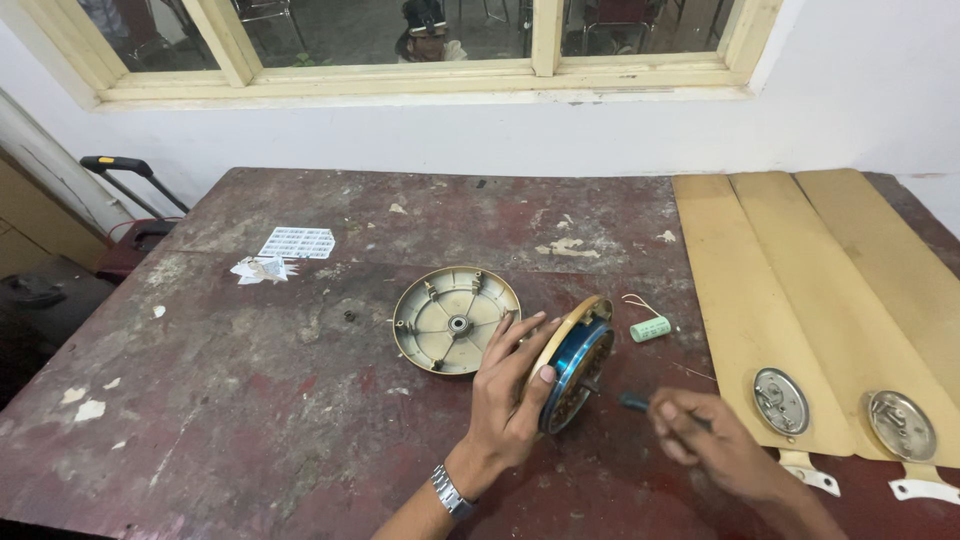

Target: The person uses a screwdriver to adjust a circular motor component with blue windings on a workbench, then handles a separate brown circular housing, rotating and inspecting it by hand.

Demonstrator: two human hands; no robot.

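My left hand (508, 388), with a metal watch on its wrist, holds a round fan motor (573, 362) tilted up on its edge; the motor has a beige outer shell and a blue band around its middle. My right hand (705, 437) is just to the right of the motor, blurred, with its fingers closed on a small dark tool (634, 402) whose tip points toward the motor. A beige round cover plate (455, 320) lies face up on the table, left of the motor, with ribs and a centre bearing showing.
A worn dark red table (250, 400) carries a pale green cylindrical capacitor (651, 328) with a wire, three beige fan blades (800, 290) at the right, and scraps of paper (285, 250) at the left. A suitcase handle (115, 166) stands off the left edge. A window is beyond.
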